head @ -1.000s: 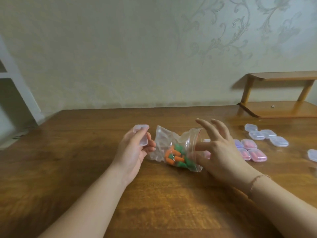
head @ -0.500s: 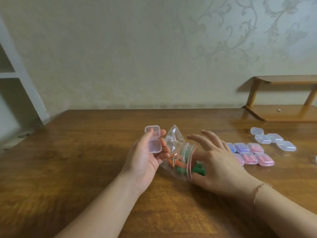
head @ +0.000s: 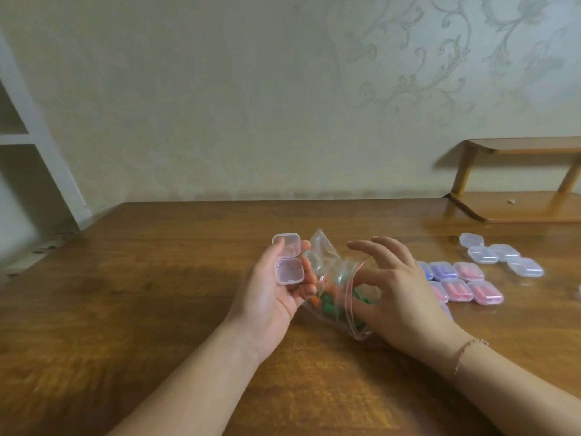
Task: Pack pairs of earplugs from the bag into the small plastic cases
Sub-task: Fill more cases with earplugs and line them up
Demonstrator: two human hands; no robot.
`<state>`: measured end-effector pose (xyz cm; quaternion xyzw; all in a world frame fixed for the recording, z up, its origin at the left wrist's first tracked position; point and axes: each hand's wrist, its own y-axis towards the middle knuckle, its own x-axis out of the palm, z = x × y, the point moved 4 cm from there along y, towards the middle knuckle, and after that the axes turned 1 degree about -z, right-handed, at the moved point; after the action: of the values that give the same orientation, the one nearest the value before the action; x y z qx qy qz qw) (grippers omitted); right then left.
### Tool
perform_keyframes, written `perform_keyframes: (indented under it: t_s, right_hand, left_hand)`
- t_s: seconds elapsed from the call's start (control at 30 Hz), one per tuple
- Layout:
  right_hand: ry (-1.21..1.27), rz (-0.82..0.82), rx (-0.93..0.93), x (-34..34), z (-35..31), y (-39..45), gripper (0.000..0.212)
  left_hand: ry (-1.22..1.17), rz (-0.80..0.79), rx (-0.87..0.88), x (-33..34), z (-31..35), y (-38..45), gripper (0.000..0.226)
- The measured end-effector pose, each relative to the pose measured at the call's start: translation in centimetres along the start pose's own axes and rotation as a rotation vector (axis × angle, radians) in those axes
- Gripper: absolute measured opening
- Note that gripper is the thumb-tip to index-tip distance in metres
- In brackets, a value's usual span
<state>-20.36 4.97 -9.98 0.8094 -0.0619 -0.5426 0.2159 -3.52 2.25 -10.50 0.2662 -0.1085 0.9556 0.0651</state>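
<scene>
My left hand (head: 270, 297) lies palm up and holds a small clear plastic case (head: 287, 259) with its lid swung open; the case looks empty. Right beside it lies a clear zip bag (head: 330, 284) of orange and green earplugs (head: 327, 305) on the wooden table (head: 157, 278). My right hand (head: 399, 291) is at the bag's mouth, thumb and lower fingers reaching inside it, upper fingers spread above. What the fingers inside touch is hidden.
Behind my right hand sit several closed cases with pink and purple earplugs (head: 462, 281). Several empty clear cases (head: 500, 254) lie farther right. A low wooden shelf (head: 518, 206) stands at the table's back right, against the wall.
My left hand has turned palm up and the case's lid now stands open. My right hand has gone deeper into the bag's mouth, and the bag has shifted toward me.
</scene>
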Motion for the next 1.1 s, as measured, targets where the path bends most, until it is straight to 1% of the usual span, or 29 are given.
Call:
perform_keyframes:
  t_s: [0.03,0.1,0.13,0.2,0.3,0.37,0.43,0.5,0.53,0.6,0.63,0.67,0.7,0.77,0.83,0.93,1.0,1.1]
  right_hand:
    - [0.051,0.024,0.006,-0.5,0.1,0.0,0.018]
    - [0.12,0.059,0.021,-1.6,0.4,0.0,0.006]
    - [0.124,0.057,0.037,-2.2,0.4,0.0,0.004]
    - [0.069,0.051,0.069,-3.2,0.6,-0.2,0.007]
    - [-0.065,0.064,0.07,-5.0,0.7,-0.8,0.008]
    - [-0.038,0.031,0.098,-6.1,0.9,-1.1,0.012]
    - [0.021,0.08,0.099,-6.9,1.1,-1.3,0.02]
    - [0.122,0.183,0.082,-7.6,0.8,-1.4,0.022]
    - [0.233,0.187,0.07,-7.6,0.4,-1.5,0.021]
    - [0.5,0.117,0.019,-7.0,-1.0,-1.7,0.023]
    - [0.588,0.085,-0.009,-6.6,-1.8,-1.9,0.023]
    - [0.616,0.07,-0.027,-6.1,-2.5,-2.1,0.024]
    - [0.61,0.07,-0.029,-5.5,-3.0,-2.2,0.024]
    - [0.557,0.103,-0.006,-4.5,-3.6,-2.4,0.019]
    - [0.47,0.131,0.013,-4.0,-4.0,-2.4,0.012]
    - [0.33,0.121,0.022,-3.4,-4.1,-2.5,0.006]
    - [0.289,0.141,0.032,-3.2,-4.0,-2.5,0.01]
    - [0.102,0.198,-0.03,-3.0,-4.2,-2.4,0.018]
  left_hand:
    - [0.005,-0.003,-0.007,-0.1,0.0,0.0,0.036]
    - [0.017,-0.007,-0.012,-0.1,0.1,-0.1,0.036]
    - [0.022,-0.006,-0.013,-0.1,0.1,-0.1,0.036]
    - [0.031,-0.007,-0.019,-0.1,0.1,-0.2,0.036]
    - [0.036,-0.033,-0.034,0.4,-0.1,-0.7,0.037]
    - [0.039,-0.061,-0.04,0.7,-0.2,-1.1,0.039]
    - [0.045,-0.106,-0.044,1.2,-0.5,-1.5,0.046]
    - [0.049,-0.153,-0.054,1.7,-0.9,-1.9,0.051]
    - [0.043,-0.176,-0.062,1.9,-1.2,-2.2,0.051]
    - [0.015,-0.213,-0.082,2.4,-2.0,-2.5,0.05]
    - [-0.002,-0.231,-0.09,2.6,-2.3,-2.7,0.046]
    - [-0.01,-0.25,-0.097,2.8,-2.6,-2.8,0.041]
    - [-0.011,-0.268,-0.103,3.1,-2.8,-3.1,0.038]
    - [-0.013,-0.293,-0.109,3.4,-3.1,-3.5,0.038]
    - [-0.032,-0.308,-0.108,3.6,-3.3,-3.8,0.04]
    - [-0.07,-0.306,-0.1,3.8,-3.3,-4.0,0.038]
    - [-0.086,-0.289,-0.108,3.6,-3.4,-3.8,0.038]
    - [-0.092,-0.254,-0.142,3.3,-3.4,-3.6,0.041]
